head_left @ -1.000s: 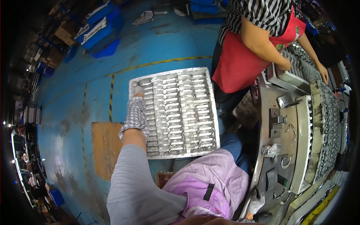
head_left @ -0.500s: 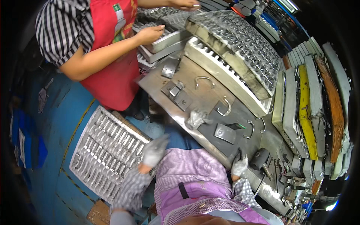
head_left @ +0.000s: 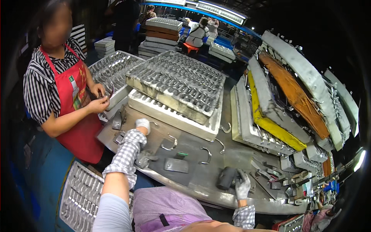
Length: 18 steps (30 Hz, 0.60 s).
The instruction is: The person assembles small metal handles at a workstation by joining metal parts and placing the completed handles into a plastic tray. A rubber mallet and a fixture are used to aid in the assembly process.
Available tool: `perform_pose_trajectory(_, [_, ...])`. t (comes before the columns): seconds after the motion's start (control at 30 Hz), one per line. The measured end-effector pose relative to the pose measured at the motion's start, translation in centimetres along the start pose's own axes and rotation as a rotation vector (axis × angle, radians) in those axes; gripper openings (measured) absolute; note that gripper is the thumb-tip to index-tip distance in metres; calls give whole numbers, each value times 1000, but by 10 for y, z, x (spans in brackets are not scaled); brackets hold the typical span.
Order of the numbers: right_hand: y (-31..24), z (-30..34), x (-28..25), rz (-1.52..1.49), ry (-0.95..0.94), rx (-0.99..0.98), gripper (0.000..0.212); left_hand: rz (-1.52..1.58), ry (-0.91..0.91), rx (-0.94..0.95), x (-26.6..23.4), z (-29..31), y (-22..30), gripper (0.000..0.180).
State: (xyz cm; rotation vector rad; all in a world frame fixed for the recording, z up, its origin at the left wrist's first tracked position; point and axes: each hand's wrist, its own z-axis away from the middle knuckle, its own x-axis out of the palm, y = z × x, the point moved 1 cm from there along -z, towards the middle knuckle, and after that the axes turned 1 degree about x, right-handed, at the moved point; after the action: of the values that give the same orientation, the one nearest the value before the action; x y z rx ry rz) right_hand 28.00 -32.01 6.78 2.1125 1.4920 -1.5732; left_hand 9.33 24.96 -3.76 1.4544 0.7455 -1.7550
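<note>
Left of centre in the frame, the person's left hand (head_left: 143,124), in a whitish work glove with a grey-checked sleeve behind it, lay at a slim, silvery, curved metal piece (head_left: 155,124) on the grey metal-topped bench (head_left: 201,183). Only a short, glinting arc of that piece showed beyond the glove, so its whole outline could not be made out. The back of the hand hid most of the fingers; whether they were pinching the piece could not be told.

Just below and to its right lay a C-shaped metal handle (head_left: 176,143), bright and smooth, its ends turned toward the left. Around the middle of the frame were 2 more bowed metal handles (head_left: 209,156), with another beside the trays.

Right of centre in the lower frame, the gloved right hand (head_left: 242,185) was against a dark, cylindrical mallet head (head_left: 227,178); how tightly its fingers were bent could not be told.

Between the hands sat a flat grey rectangular metal block (head_left: 176,165) and, nearer the left sleeve, a crumpled grey glove (head_left: 145,158). Above, a pale tray packed with metal pieces (head_left: 206,115) rested on a white slotted tray (head_left: 170,111). At upper left, a co-worker in a red apron (head_left: 71,91) held both hands together before them.
</note>
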Motion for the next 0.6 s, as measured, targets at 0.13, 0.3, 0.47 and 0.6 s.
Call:
perform_pose_trajectory(0.13, [51, 40, 2, 490, -341, -63, 66, 334, 37, 45, -57, 66, 4, 38])
perform_pose_trajectory(0.3, [102, 56, 23, 248, -186, 211, 59, 1017, 181, 237, -104, 206, 45, 35])
perform_pose_trajectory(0.47, [10, -15, 8, -539, -595, 528, 29, 926, 219, 587, -24, 301, 131, 26])
perform_pose_trajectory(0.6, [-168, -83, -99, -972, -526, 377, 17, 860, 317, 575, 43, 304, 124, 25])
